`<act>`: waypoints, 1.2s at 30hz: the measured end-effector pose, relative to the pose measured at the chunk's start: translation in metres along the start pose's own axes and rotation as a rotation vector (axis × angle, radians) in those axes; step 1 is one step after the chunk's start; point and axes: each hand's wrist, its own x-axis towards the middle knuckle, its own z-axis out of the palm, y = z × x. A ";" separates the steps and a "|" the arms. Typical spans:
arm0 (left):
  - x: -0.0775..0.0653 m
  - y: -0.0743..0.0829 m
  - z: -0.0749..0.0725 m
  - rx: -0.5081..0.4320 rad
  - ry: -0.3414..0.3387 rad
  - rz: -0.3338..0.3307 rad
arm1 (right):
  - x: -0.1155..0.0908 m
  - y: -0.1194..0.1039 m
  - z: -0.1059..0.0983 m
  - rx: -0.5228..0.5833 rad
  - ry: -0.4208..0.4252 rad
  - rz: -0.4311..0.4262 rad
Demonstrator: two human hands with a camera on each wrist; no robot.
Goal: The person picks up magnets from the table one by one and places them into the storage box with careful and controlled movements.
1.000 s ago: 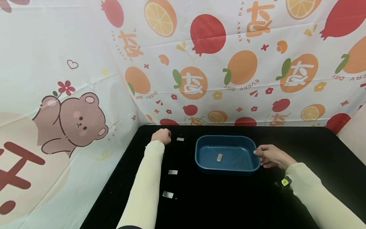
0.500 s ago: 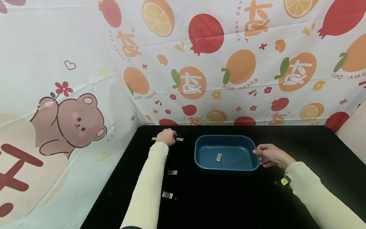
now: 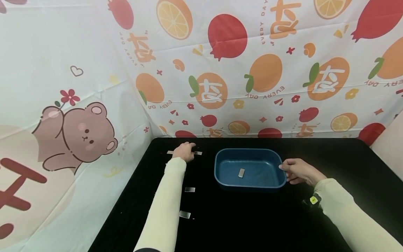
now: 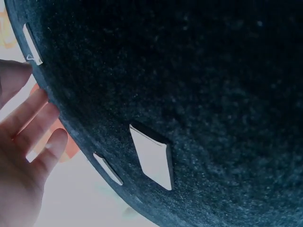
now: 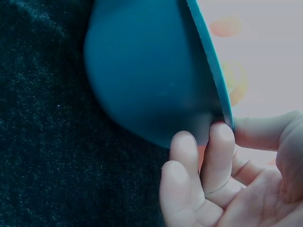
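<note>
In the head view my left hand (image 3: 184,151) reaches to the back left of the black table, between two flat silver rectangular pieces, one on the left (image 3: 170,152) and one on the right (image 3: 198,153). Its fingers look relaxed and spread in the left wrist view, holding nothing; the thumb is close to one silver piece (image 4: 32,45). My right hand (image 3: 300,171) pinches the right rim of a blue plastic basin (image 3: 252,185) between thumb and fingers. Inside the basin lies one small silver rectangular block (image 3: 241,173).
Two more silver pieces, a farther one (image 3: 190,189) and a nearer one (image 3: 184,214), lie to the right of my left forearm. Behind the black table (image 3: 239,224) hangs a fruit-print cloth (image 3: 233,87); a bear-print cloth (image 3: 88,133) hangs at the left.
My left hand has shifted a little to the right, and a silver piece shows on its left side. The right hand and basin have stayed in place.
</note>
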 end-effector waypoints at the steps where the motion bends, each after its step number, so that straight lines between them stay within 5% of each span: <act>1: 0.000 0.001 0.000 -0.002 -0.004 -0.001 | 0.000 0.000 0.000 0.001 0.000 0.001; 7: -0.004 0.005 0.001 0.001 -0.043 -0.005 | -0.001 0.000 0.001 0.005 -0.003 0.004; 21: 0.000 0.010 -0.001 -0.016 0.031 -0.080 | 0.000 0.001 0.002 0.028 0.003 0.000; 36: 0.004 0.008 0.008 -0.012 0.031 -0.108 | 0.000 0.001 0.002 0.025 0.010 0.016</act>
